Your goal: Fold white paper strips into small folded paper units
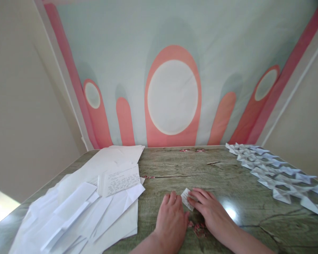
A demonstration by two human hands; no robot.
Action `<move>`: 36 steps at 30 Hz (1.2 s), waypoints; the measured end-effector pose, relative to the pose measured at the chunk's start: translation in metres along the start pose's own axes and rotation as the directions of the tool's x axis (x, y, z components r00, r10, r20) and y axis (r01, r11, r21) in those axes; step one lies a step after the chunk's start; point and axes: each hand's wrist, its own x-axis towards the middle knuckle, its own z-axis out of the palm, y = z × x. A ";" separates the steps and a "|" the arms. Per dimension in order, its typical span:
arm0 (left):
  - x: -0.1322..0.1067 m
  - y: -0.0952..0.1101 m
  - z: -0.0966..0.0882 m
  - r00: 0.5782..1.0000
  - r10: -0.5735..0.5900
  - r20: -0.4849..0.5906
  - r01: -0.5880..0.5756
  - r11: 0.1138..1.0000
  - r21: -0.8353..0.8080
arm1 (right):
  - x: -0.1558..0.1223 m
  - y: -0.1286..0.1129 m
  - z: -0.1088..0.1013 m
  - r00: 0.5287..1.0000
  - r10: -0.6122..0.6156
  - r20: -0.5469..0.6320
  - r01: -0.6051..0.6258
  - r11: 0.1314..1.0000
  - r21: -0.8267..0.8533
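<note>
A small folded piece of paper (186, 199) with handwriting on it lies on the table between my two hands. My left hand (171, 219) is at the paper's left side, fingers bent and close together, its thumb by the lower corner. From the right, my right hand (208, 207) holds the paper's edge with its fingertips partly over it. The undersides of my fingers are hidden. To the left lies a heap of white paper sheets (122, 208), with a handwritten sheet (123, 180) and folded strips (71, 208) on top.
Several rows of folded white paper pieces (278, 176) with pointed ends stand along the table's right side. The wood-patterned table (169, 164) meets a wall panel (137, 116) with pink arch shapes at its far edge. Light glares off the table right of my right hand.
</note>
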 end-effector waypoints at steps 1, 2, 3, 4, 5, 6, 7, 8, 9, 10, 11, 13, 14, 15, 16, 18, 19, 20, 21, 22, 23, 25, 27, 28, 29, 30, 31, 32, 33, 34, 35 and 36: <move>0.000 0.000 0.001 1.000 0.002 -0.005 -0.002 1.000 0.006 | 0.000 0.000 0.000 1.000 -0.002 0.001 0.002 1.000 -0.005; 0.000 0.001 0.001 1.000 0.002 -0.011 -0.002 1.000 0.012 | 0.000 0.000 0.001 1.000 -0.004 0.001 0.004 1.000 -0.013; 0.000 0.001 0.002 1.000 -0.001 -0.015 0.002 1.000 0.017 | 0.000 0.000 0.001 1.000 -0.005 0.002 0.005 1.000 -0.022; 0.000 0.001 0.003 1.000 -0.002 -0.016 0.002 1.000 0.020 | 0.000 -0.001 0.001 1.000 -0.005 0.000 0.005 1.000 -0.030; -0.001 0.002 0.003 1.000 0.001 -0.015 0.000 1.000 0.020 | -0.001 -0.001 0.002 1.000 -0.005 -0.004 0.005 0.999 -0.037; -0.001 0.002 0.004 1.000 0.005 -0.014 -0.004 1.000 0.021 | -0.001 -0.002 0.002 1.000 -0.005 -0.012 0.005 0.999 -0.041; -0.001 0.002 0.004 1.000 0.010 -0.016 -0.010 1.000 0.023 | -0.001 -0.002 0.003 1.000 -0.006 -0.021 0.005 0.999 -0.042; -0.001 0.002 0.004 1.000 0.015 -0.021 -0.015 1.000 0.028 | -0.002 -0.002 0.003 0.999 -0.005 -0.033 0.004 0.999 -0.041; 0.000 0.002 0.004 0.999 0.020 -0.025 -0.019 0.999 0.032 | -0.002 -0.002 0.003 0.999 -0.004 -0.043 0.002 0.999 -0.039; 0.000 0.003 0.004 0.999 0.021 -0.031 -0.019 0.999 0.038 | -0.003 -0.001 0.003 0.999 -0.003 -0.047 0.001 0.999 -0.037; 0.000 0.003 0.003 0.999 0.018 -0.034 -0.017 0.999 0.042 | -0.004 0.000 0.003 0.999 -0.001 -0.045 0.000 0.999 -0.035; 0.000 0.003 0.002 0.999 0.013 -0.031 -0.012 0.999 0.043 | -0.005 0.003 0.001 1.000 0.005 -0.027 -0.005 0.999 -0.032; 0.001 0.002 0.002 1.000 0.014 -0.024 -0.013 0.999 0.041 | -0.006 0.004 0.000 1.000 0.011 -0.015 -0.011 0.999 -0.032; 0.001 0.002 0.001 1.000 0.016 -0.017 -0.016 0.999 0.039 | -0.007 0.006 -0.001 1.000 0.022 -0.003 -0.022 0.999 -0.034; 0.001 0.002 0.002 1.000 0.021 -0.012 -0.021 0.999 0.037 | -0.008 0.009 -0.003 0.999 0.040 0.007 -0.039 0.999 -0.038; 0.001 0.001 0.003 0.999 0.032 -0.003 -0.032 0.999 0.031 | -0.010 0.012 -0.007 0.997 0.073 0.033 -0.071 0.996 -0.049; 0.001 0.001 0.004 0.999 0.034 -0.002 -0.034 0.999 0.027 | -0.011 0.014 -0.009 0.995 0.086 0.049 -0.084 0.995 -0.053; 0.001 0.000 0.005 0.999 0.036 -0.003 -0.036 0.999 0.023 | -0.011 0.015 -0.011 0.993 0.097 0.063 -0.094 0.994 -0.053; 0.001 0.000 0.006 0.999 0.038 -0.003 -0.038 0.999 0.018 | -0.011 0.016 -0.013 0.992 0.105 0.075 -0.102 0.994 -0.049; 0.001 0.000 0.007 0.999 0.042 -0.003 -0.042 0.999 0.013 | -0.010 0.016 -0.015 0.991 0.109 0.082 -0.106 0.994 -0.039; 0.001 0.000 0.007 0.999 0.041 -0.003 -0.041 0.999 0.008 | -0.010 0.016 -0.017 0.990 0.113 0.081 -0.112 0.993 -0.024; 0.002 0.000 0.006 1.000 0.024 0.001 -0.023 1.000 -0.010 | -0.009 0.016 -0.018 0.990 0.130 0.049 -0.131 0.991 0.026; 0.002 -0.001 0.003 1.000 -0.014 0.013 0.015 0.999 -0.052 | -0.007 0.016 -0.018 0.984 0.177 -0.012 -0.175 0.980 0.098; 0.002 -0.002 0.002 0.999 -0.033 0.021 0.035 0.996 -0.081 | -0.006 0.016 -0.017 0.975 0.216 -0.045 -0.208 0.969 0.135; 0.002 -0.003 0.000 0.998 -0.048 0.028 0.051 0.992 -0.113 | -0.005 0.017 -0.015 0.964 0.257 -0.073 -0.243 0.956 0.167; 0.002 -0.004 -0.001 0.998 -0.057 0.031 0.060 0.988 -0.141 | -0.004 0.017 -0.013 0.951 0.296 -0.095 -0.275 0.943 0.188; 0.002 -0.006 -0.002 0.998 -0.062 0.028 0.065 0.985 -0.162 | -0.003 0.017 -0.011 0.939 0.326 -0.109 -0.301 0.933 0.198; 0.003 -0.007 -0.003 0.998 -0.063 0.021 0.065 0.982 -0.176 | -0.002 0.017 -0.009 0.931 0.346 -0.119 -0.320 0.927 0.195; 0.003 -0.009 -0.004 0.998 -0.058 0.011 0.059 0.981 -0.183 | 0.000 0.016 -0.007 0.925 0.358 -0.128 -0.333 0.925 0.183; 0.003 -0.010 -0.004 0.999 -0.052 -0.002 0.051 0.981 -0.185 | 0.001 0.015 -0.005 0.923 0.362 -0.130 -0.339 0.926 0.170; 0.003 -0.011 -0.004 0.999 -0.044 -0.015 0.041 0.982 -0.186 | 0.001 0.013 -0.003 0.924 0.362 -0.128 -0.341 0.927 0.158; 0.004 -0.012 -0.005 0.999 -0.038 -0.026 0.033 0.982 -0.187 | 0.002 0.011 -0.002 0.925 0.359 -0.122 -0.341 0.928 0.150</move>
